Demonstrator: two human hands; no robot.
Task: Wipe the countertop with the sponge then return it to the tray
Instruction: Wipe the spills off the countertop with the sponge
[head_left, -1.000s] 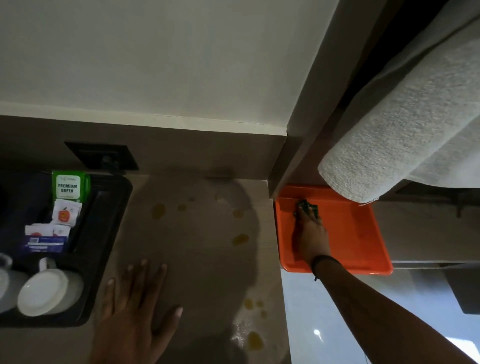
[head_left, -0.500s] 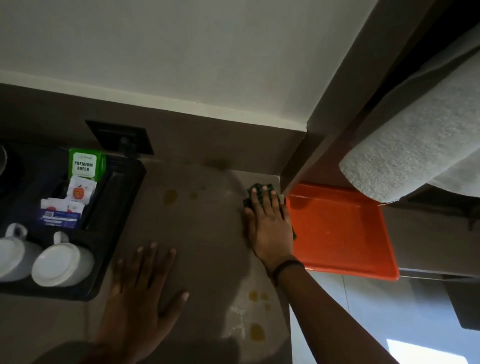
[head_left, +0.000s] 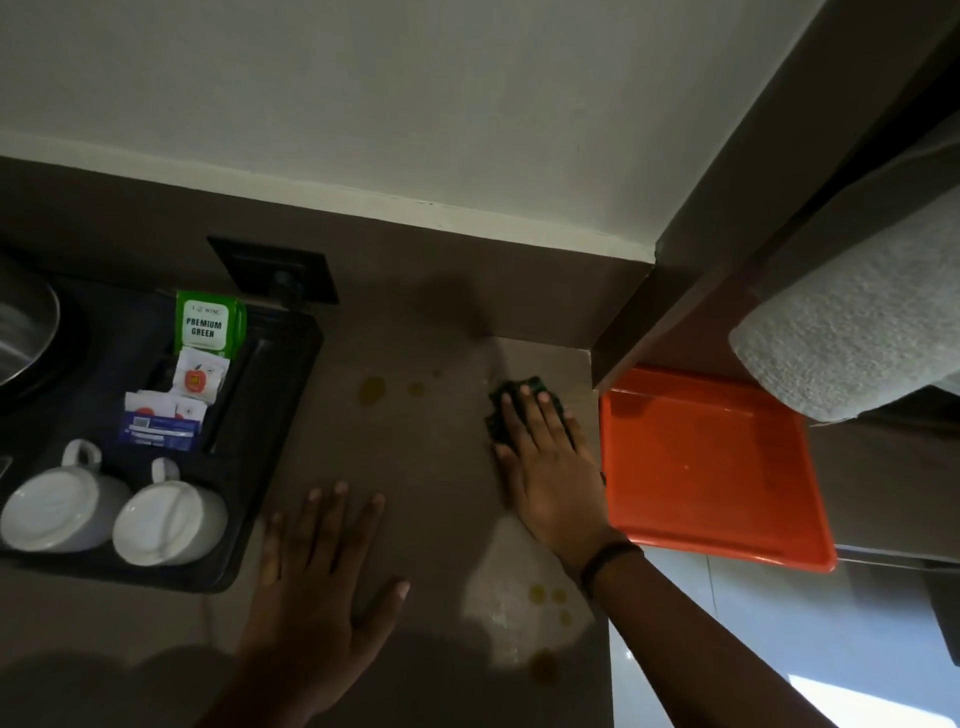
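Observation:
A dark green sponge (head_left: 506, 402) lies flat on the brown countertop (head_left: 426, 467), near its right back corner. My right hand (head_left: 550, 467) presses down on the sponge with fingers spread over it; most of the sponge is hidden beneath them. My left hand (head_left: 317, 587) rests flat on the countertop nearer to me, fingers apart and holding nothing. Yellowish stains (head_left: 372, 388) dot the counter left of the sponge, and more drops (head_left: 548, 597) sit near the front right edge. The orange tray (head_left: 701, 467) stands just right of the counter, with nothing in it.
A black tray (head_left: 270, 415) at the left holds two upturned white cups (head_left: 166, 519), tea sachets and a green packet (head_left: 208, 325). A grey towel (head_left: 852, 332) hangs above the orange tray. A wall socket (head_left: 275, 270) sits behind the counter.
My right hand took the sponge out of the orange tray and carried it left onto the countertop, where it now presses it down. My left hand stayed flat in place.

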